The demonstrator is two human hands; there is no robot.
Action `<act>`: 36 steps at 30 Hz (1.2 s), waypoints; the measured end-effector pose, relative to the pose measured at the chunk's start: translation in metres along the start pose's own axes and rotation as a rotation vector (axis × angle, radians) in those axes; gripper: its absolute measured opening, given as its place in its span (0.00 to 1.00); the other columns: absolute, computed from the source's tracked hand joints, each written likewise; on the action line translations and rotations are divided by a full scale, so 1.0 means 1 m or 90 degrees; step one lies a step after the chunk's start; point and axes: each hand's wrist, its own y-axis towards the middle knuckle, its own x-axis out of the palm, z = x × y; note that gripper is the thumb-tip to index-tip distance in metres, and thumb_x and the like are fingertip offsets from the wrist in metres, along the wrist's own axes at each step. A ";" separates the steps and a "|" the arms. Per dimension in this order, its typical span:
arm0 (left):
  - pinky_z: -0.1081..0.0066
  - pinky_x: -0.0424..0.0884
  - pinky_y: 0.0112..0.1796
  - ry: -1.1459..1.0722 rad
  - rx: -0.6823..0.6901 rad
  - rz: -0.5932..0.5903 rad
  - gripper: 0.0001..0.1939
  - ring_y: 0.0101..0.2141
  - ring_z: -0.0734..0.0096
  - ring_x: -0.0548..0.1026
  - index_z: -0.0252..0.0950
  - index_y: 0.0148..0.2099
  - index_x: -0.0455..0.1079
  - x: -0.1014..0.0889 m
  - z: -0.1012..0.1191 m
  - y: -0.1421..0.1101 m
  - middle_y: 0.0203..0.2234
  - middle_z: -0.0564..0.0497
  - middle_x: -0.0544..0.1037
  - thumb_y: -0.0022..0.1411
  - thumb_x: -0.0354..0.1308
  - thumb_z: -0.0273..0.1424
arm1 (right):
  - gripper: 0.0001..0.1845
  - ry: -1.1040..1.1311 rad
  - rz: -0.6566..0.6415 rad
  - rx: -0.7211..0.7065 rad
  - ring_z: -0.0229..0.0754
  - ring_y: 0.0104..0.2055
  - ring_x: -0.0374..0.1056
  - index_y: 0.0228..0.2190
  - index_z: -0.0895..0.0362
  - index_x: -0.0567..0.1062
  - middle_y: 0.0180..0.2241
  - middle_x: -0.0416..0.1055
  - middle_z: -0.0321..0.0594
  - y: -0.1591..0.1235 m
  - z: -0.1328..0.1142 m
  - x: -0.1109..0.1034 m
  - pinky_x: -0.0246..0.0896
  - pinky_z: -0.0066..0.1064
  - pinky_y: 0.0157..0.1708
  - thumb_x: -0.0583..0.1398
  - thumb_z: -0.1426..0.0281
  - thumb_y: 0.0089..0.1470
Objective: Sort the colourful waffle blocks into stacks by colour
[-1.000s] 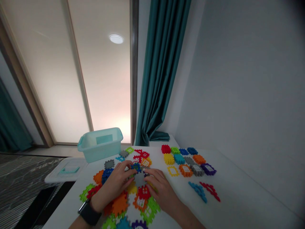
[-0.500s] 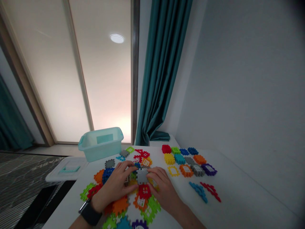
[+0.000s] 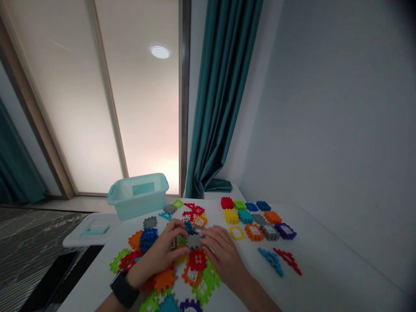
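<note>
Between my two hands is a grey interlocking building tile point(image 3: 194, 241) with notched edges, held at a tilt above the pile. My left hand point(image 3: 164, 249), wearing a dark watch, is curled at the tile's left side, its thumb below. Fingertips of my right hand point(image 3: 224, 255) press on its right edge. A red window tile point(image 3: 197, 260) lies just in front of the grey one, over an orange tile point(image 3: 191, 276). Green tiles point(image 3: 206, 286) spread beside them. Part of the pile is hidden beneath my left hand.
Sorted stacks, among them a yellow stack point(image 3: 231, 216) and a purple stack point(image 3: 286, 231), stand at the right. Blue point(image 3: 271, 261) and red strips point(image 3: 287, 261) lie nearer. At the back left are a teal bin point(image 3: 138, 203) and its clear lid point(image 3: 89, 229).
The grey tile has tipped so its face looks flatter and shorter to me. Both hands have shifted only slightly with it.
</note>
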 end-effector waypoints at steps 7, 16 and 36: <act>0.62 0.66 0.54 -0.054 -0.036 -0.048 0.12 0.48 0.61 0.70 0.38 0.36 0.71 -0.001 0.008 0.004 0.45 0.47 0.69 0.70 0.54 0.39 | 0.08 0.200 0.022 0.282 0.47 0.49 0.71 0.30 0.53 0.72 0.44 0.75 0.43 0.003 -0.006 0.005 0.66 0.40 0.51 0.57 0.69 0.63; 0.64 0.66 0.52 -0.089 -0.049 -0.059 0.13 0.46 0.63 0.70 0.38 0.34 0.67 0.004 0.013 0.003 0.43 0.48 0.70 0.70 0.52 0.39 | 0.07 0.170 0.031 0.299 0.47 0.48 0.69 0.30 0.53 0.70 0.41 0.72 0.43 0.002 -0.008 0.008 0.65 0.39 0.50 0.56 0.71 0.62; 0.60 0.69 0.52 0.005 0.000 -0.006 0.16 0.49 0.57 0.71 0.39 0.45 0.66 0.002 0.013 0.000 0.48 0.46 0.71 0.59 0.66 0.37 | 0.08 -0.062 -0.024 -0.025 0.47 0.51 0.70 0.40 0.54 0.70 0.46 0.74 0.46 0.001 -0.007 -0.001 0.70 0.44 0.52 0.54 0.77 0.64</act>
